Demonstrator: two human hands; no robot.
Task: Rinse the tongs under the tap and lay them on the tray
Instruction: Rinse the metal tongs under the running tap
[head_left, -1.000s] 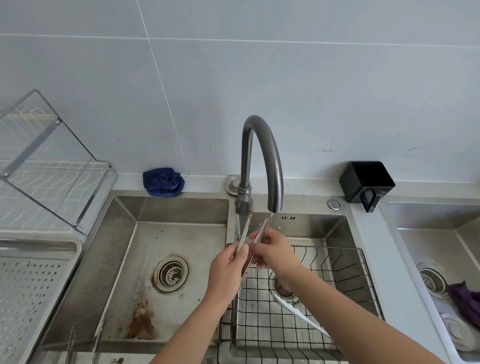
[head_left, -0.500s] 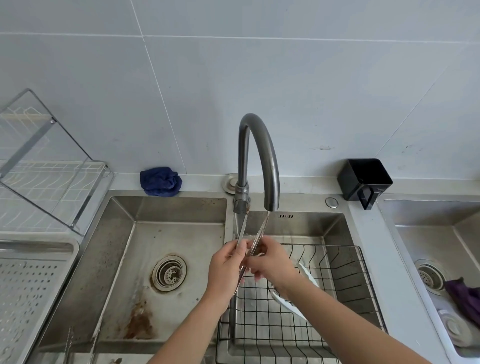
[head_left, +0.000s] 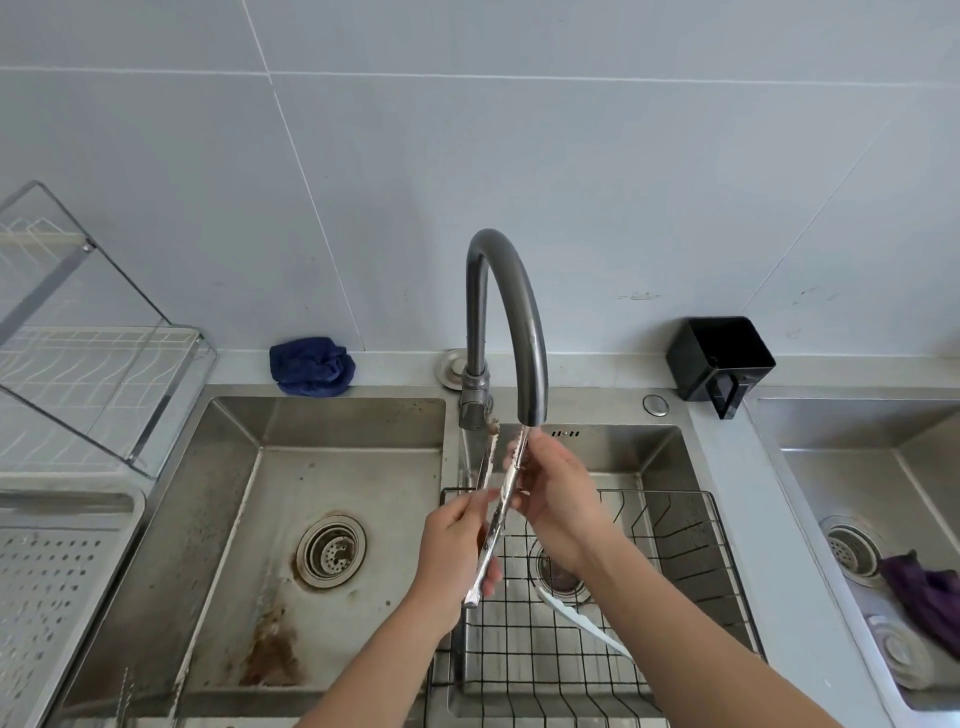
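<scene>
Metal tongs (head_left: 500, 501) stand almost upright under the spout of the dark curved tap (head_left: 522, 312), with water running down them. My left hand (head_left: 457, 551) grips their lower, hinge end. My right hand (head_left: 558, 496) holds one upper arm, its fingers curled round it near the tip just below the spout. The other arm's tip sits a little to the left, beside the tap base. A perforated grey tray (head_left: 62, 582) lies at the far left, beside the left basin.
Under my hands is the right basin with a black wire basket (head_left: 691, 561) and a white utensil (head_left: 582, 621). The left basin (head_left: 234, 519) has a drain. A blue cloth (head_left: 311, 366), a black holder (head_left: 719, 358) and a dish rack (head_left: 88, 364) line the back.
The tongs have been raised so their tips sit right at the spout. My right hand slid up along one arm; my left hand stayed on the lower end.
</scene>
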